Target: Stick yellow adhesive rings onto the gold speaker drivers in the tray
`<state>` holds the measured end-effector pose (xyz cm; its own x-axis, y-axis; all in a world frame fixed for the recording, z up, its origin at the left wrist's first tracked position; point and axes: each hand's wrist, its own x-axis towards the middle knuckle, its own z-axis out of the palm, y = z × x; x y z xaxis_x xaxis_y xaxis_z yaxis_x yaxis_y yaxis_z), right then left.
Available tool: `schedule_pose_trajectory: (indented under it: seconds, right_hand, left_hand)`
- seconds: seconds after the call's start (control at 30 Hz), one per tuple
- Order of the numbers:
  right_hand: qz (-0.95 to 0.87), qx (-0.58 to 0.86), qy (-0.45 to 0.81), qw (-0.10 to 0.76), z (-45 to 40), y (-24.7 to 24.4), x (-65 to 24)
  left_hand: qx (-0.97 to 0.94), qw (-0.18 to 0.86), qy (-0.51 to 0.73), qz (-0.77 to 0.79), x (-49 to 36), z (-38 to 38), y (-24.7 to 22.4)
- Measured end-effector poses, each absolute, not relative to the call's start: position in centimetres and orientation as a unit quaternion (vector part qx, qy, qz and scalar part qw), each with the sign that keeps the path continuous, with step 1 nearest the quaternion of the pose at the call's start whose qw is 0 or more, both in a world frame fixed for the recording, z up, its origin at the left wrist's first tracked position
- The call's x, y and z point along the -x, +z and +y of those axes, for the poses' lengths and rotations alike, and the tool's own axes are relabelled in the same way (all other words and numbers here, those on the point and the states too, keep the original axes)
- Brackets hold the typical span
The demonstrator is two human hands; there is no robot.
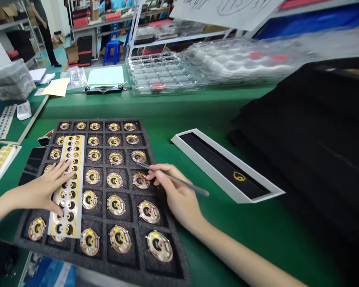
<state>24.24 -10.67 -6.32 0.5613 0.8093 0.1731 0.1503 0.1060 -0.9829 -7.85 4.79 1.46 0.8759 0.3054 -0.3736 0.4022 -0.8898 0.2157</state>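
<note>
Ideally, on the surface (164,137), the foam tray (176,243) sits firm under the sticker sheet (71,195), left hand (43,191) lightly steadying it, fingers spread; right hand (181,197), pinching tweezers (181,181), should hover gently by the rightmost-column round part (138,156).

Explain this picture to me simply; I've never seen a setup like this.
There is no machine here: a head-worn camera looks forward and down at a person's two bare hands. On the green bench lies a dark foam tray whose compartments hold round metallic parts. The left hand is spread over a printed sheet lying across the tray. The right hand holds a slim tool above the tray's right column; whether its tip touches anything is unclear. To the right sits a shallow white box with a dark inside and a small yellow piece.
</note>
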Motion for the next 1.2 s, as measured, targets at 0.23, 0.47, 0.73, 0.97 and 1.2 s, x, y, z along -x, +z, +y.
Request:
schedule_pose_trajectory:
  seconds: [0.23,0.47,0.73,0.97,1.2]
  right_hand:
    - [-0.319,0.535,0.287,0.728,-3.2,-7.9,-29.8]
    - [-0.297,0.486,0.337,0.75,-2.6,-9.8,-32.5]
    - [-0.305,0.469,0.37,0.742,-2.6,-10.3,-32.9]
    - [-0.295,0.467,0.377,0.744,-2.6,-10.0,-32.9]
    - [-0.287,0.467,0.383,0.744,-2.8,-10.0,-33.0]
  left_hand:
    - [-0.927,0.207,-0.098,0.298,7.6,5.8,3.1]
    - [-0.92,0.134,-0.061,0.363,3.0,11.7,2.5]
    - [-0.936,0.09,-0.121,0.318,-1.8,17.8,2.8]
    - [-0.943,0.107,-0.11,0.295,-2.0,19.3,3.3]
    - [-0.938,0.137,-0.104,0.301,-1.5,19.7,2.3]
